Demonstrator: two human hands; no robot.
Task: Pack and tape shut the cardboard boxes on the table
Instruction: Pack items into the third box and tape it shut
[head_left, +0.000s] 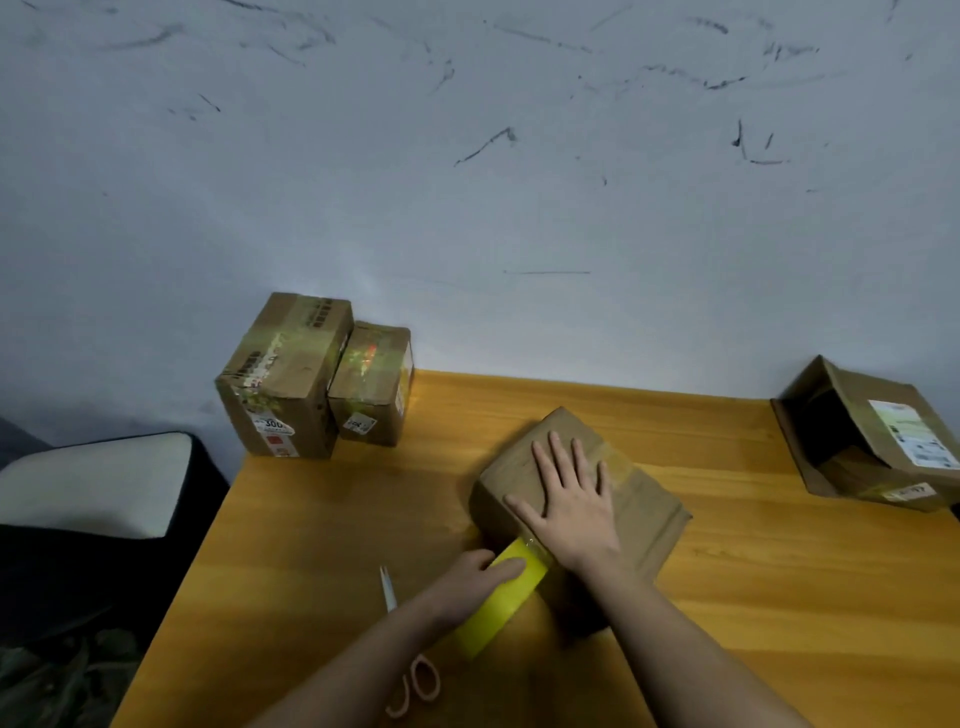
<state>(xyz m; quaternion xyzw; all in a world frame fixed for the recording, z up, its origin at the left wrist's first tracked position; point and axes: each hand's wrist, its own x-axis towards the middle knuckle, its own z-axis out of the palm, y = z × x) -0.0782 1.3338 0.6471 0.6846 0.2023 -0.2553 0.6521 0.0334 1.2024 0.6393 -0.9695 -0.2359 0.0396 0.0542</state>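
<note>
I see the closed cardboard box (582, 499) lying mid-table, its long axis running from the near-left edge away to the far right, with my right hand (571, 499) spread flat on its top, fingers straight, holding nothing. My left hand (467, 582) curls round the yellow tape roll (501, 597) just at the box's near end, so the tape lies straight along that axis and, I judge, the left hand is the nearer one to draw it. Scissors (408, 654) lie beside the left forearm, two taped boxes (311, 379) stand far left, and an open box (862, 441) sits well apart at the right on the wooden table (337, 519).
</note>
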